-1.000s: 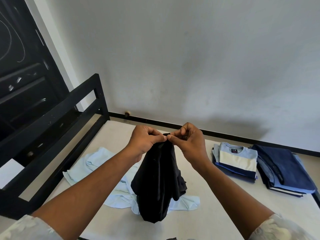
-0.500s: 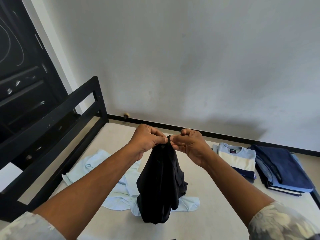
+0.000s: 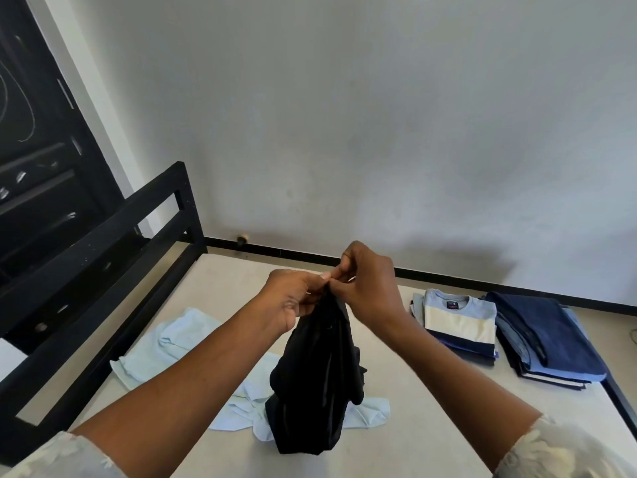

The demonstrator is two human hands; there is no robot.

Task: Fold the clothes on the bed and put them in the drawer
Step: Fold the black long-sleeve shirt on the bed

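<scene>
A black garment [image 3: 317, 381] hangs bunched above the bed [image 3: 413, 426], its lower end touching the mattress. My left hand [image 3: 293, 298] and my right hand [image 3: 368, 288] pinch its top edge close together at mid-frame. Under it a light blue shirt [image 3: 179, 346] lies crumpled and unfolded on the mattress. To the right sits a folded pile topped by a blue, cream and navy striped shirt [image 3: 460, 322]. Beside that pile is a stack of folded navy and blue clothes [image 3: 548, 339]. No drawer is in view.
A black bed frame rail [image 3: 103, 270] runs along the left side of the mattress. A dark door [image 3: 38, 167] stands at the far left. A grey wall [image 3: 379, 132] with a black skirting closes the far side of the bed.
My right hand has risen a little and shifted its pinch on the garment's top edge. The black garment still hangs in the same place.
</scene>
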